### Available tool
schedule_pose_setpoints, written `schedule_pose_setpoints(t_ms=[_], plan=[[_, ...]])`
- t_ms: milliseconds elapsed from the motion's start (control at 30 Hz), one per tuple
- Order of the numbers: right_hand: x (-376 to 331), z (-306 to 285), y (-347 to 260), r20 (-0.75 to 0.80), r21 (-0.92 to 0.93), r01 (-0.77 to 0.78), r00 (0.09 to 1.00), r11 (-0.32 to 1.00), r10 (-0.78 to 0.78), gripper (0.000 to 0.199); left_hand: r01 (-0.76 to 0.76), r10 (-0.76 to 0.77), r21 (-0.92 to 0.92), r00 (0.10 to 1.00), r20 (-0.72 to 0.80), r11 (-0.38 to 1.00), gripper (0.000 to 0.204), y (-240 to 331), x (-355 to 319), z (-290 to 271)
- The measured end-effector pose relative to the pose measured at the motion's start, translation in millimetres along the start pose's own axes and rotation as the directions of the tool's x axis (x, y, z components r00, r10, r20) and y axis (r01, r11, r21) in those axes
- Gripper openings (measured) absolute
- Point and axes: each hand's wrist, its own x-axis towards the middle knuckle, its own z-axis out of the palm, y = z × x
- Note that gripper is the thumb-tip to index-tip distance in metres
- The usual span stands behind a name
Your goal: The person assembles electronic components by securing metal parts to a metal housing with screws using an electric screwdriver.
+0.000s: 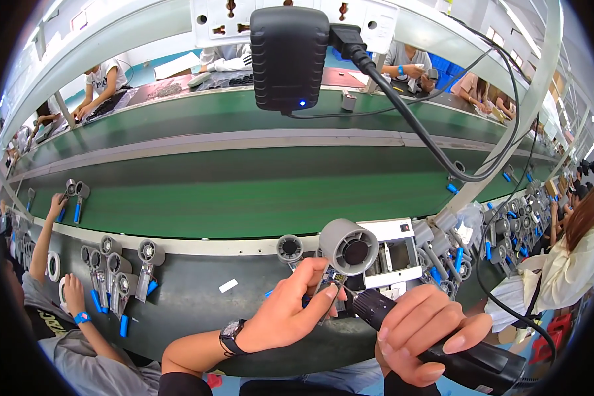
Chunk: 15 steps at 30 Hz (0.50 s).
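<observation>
While the left hand (290,310) pinched the grey fan unit (348,247) by its circuit-board stem above the dark bench (198,310), the right hand (422,330) gripped a black electric screwdriver (435,340), its long axis pointing up-left at that stem.

grey fan unit (348,247) with exposed circuit board held upright, black electric screwdriver (442,340) tip touching it
</observation>
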Motion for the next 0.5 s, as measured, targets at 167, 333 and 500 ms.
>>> schedule_pose_setpoints(t_ms=[167, 333, 500], plan=[[0.4, -2.7, -0.5, 0.031, -0.022, 0.028, 0.999, 0.999, -0.028, 0.037, -0.003, 0.003, 0.025, 1.0, 0.003, 1.0, 0.033, 3.6, 0.0, 1.7], [-0.7, -3.5, 1.4, 0.051, -0.023, 0.021, 0.998, 1.0, -0.019, 0.036, 0.021, -0.021, 0.007, 1.0, -0.011, 1.0, 0.029, 3.6, -0.3, 2.1], [-0.7, -1.2, -0.1, 0.081, -0.034, 0.007, 0.997, 0.999, -0.004, 0.037, 0.003, -0.002, 0.03, 1.0, -0.017, 1.0, 0.029, 4.8, -2.2, 2.6]])
